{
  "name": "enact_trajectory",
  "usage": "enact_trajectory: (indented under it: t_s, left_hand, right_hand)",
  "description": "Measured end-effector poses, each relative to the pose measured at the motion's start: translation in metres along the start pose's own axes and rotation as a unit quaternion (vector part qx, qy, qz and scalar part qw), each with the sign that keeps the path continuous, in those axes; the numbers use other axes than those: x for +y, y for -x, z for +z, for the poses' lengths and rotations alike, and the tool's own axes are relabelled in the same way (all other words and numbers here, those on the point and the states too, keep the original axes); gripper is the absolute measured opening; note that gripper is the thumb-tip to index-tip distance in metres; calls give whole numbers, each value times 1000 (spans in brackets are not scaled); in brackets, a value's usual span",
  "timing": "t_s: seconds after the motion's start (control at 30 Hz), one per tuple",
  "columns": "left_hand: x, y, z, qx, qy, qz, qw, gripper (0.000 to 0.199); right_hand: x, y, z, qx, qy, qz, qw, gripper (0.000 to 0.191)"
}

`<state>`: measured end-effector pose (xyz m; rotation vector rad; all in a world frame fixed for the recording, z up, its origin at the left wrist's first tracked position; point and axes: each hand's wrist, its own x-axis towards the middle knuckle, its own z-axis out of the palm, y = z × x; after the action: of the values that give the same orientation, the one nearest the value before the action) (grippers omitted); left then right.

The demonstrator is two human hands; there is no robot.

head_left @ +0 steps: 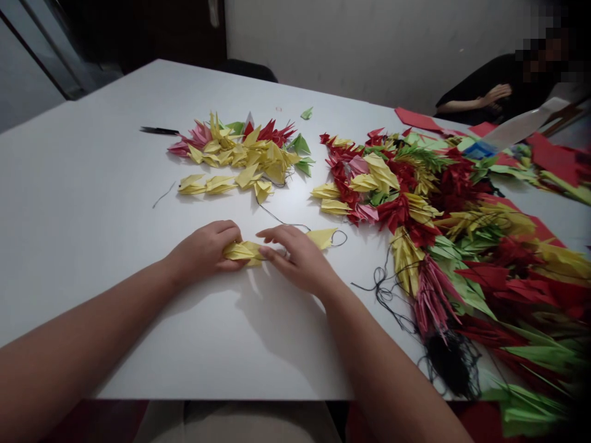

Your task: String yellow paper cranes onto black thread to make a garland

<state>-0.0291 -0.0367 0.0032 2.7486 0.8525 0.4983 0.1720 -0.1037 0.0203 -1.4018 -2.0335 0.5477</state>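
From where I stand, the yellow folded paper [244, 252] lies low over the table [115, 197], its long axis running side to side, roughly level with the near edge. One end disappears into the left hand [210, 246], whose grip is closed around it; the other points at the right hand [298, 258], whose thumb meets it (whether those fingers pinch, I can't tell). Just beyond the right hand sits another yellow piece [323, 238], with black thread [274, 216] near it. Farther back, a short yellow row [207, 184] also lies lengthwise, before a mixed heap [249, 151]. Rightward spreads a larger colourful pile [401, 191], where a blue patch [480, 149] on something pale is too blurred to read. Past that sits another person [484, 92] in black.
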Motion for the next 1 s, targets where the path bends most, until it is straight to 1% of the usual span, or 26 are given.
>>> enact_trajectory:
  t_s: [0.07, 0.1, 0.2, 0.3, 0.4, 0.47, 0.5, 0.53, 0.57, 0.6, 0.63, 0.67, 0.7, 0.73, 0.8, 0.87, 0.93, 1.0]
  left_hand:
    - [0, 0, 1, 0, 6, 5, 1000, 24]
    - [0, 0, 2, -1, 8, 7, 1000, 27]
    - [1, -1, 2, -3, 7, 9, 1000, 35]
    - [4, -2, 2, -3, 2, 5, 1000, 37]
    - [7, -3, 3, -4, -3, -1, 1000, 37]
    - [8, -4, 3, -9, -6, 5, 1000, 38]
    - [8, -4, 3, -12, -7, 8, 1000, 38]
    - [8, -4, 3, -15, -8, 10, 1000, 39]
    - [8, -5, 3, -18, -7, 9, 1000, 39]
    - [7, -5, 2, -21, -5, 7, 1000, 39]
    - [6, -4, 2, -23, -5, 4, 1000, 39]
    - [4, -4, 1, -26, -6, 1, 1000, 38]
    - [3, -3, 0, -27, -9, -2, 1000, 36]
    - [2, -3, 0, -28, -14, -4, 999, 33]
    - [-1, -1, -1, -28, -27, -15, 999, 27]
    - [-2, 0, -2, -24, -38, -28, 999, 21]
    - [-2, 1, -2, -19, -47, -42, 998, 19]
    - [-1, 1, -2, -15, -52, -53, 997, 17]
  right_hand:
    - [-3, -2, 7, -22, -23, 11, 999, 15]
    - [-2, -3, 10, -25, -41, 27, 998, 13]
    - [2, -5, 16, -18, -127, 91, 988, 9]
    - [5, -6, 22, -12, -185, 137, 973, 8]
    - [3, -9, 27, 2, -198, 144, 970, 8]
    - [1, -8, 22, 0, -181, 127, 975, 8]
    - [2, -7, 17, 6, -155, 109, 982, 9]
    - [4, -5, 10, 22, -122, 88, 988, 11]
    - [8, -2, 1, 54, -72, 65, 994, 13]
    - [13, 1, -9, 106, -22, 47, 993, 15]
    - [20, 4, -18, 161, 17, 54, 985, 17]
    - [27, 7, -27, 195, 46, 80, 976, 21]
    - [35, 9, -34, 207, 75, 108, 970, 25]
    - [41, 12, -40, 202, 99, 138, 965, 27]
    - [48, 14, -45, 148, 126, 201, 960, 31]
    - [48, 15, -45, 88, 127, 252, 955, 30]
    - [43, 16, -44, 56, 102, 273, 955, 27]
    - [38, 16, -42, 41, 63, 256, 964, 21]
